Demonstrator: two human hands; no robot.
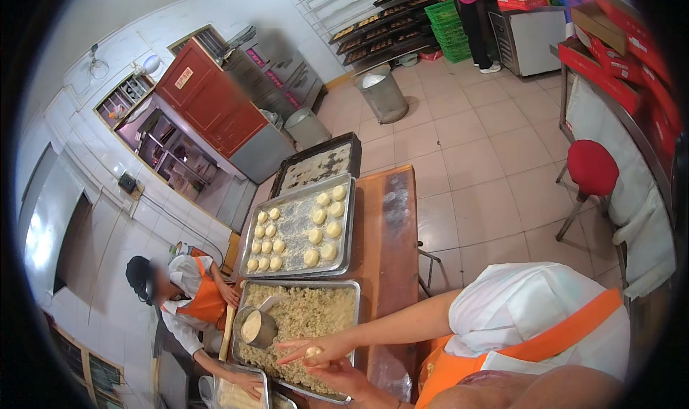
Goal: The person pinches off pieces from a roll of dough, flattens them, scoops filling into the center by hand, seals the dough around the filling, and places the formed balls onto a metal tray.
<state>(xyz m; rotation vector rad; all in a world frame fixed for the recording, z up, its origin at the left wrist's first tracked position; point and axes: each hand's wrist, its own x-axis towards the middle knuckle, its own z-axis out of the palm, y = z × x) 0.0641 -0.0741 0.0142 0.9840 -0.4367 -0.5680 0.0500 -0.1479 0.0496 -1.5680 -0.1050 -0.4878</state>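
Observation:
A small pale dough ball (313,351) rests against the fingers of my right hand (331,346), whose other fingers stretch out past it. Close below, my left hand (343,377) is curved up with its fingertips at the ball; their exact grip is hard to make out. Both hands are over the near edge of a metal tray (357,305) filled with crumbly yellowish-green filling (308,316). In that tray stands a metal container (268,330) with a pale crumbly content and a light-handled scoop (273,303).
Beyond lies a floured tray (291,226) with rows of round dough pieces, then a dark tray (319,166). Across the wooden table (387,222), a co-worker in an orange apron (204,298) reaches toward another tray (237,392). A red stool (592,167) stands at right.

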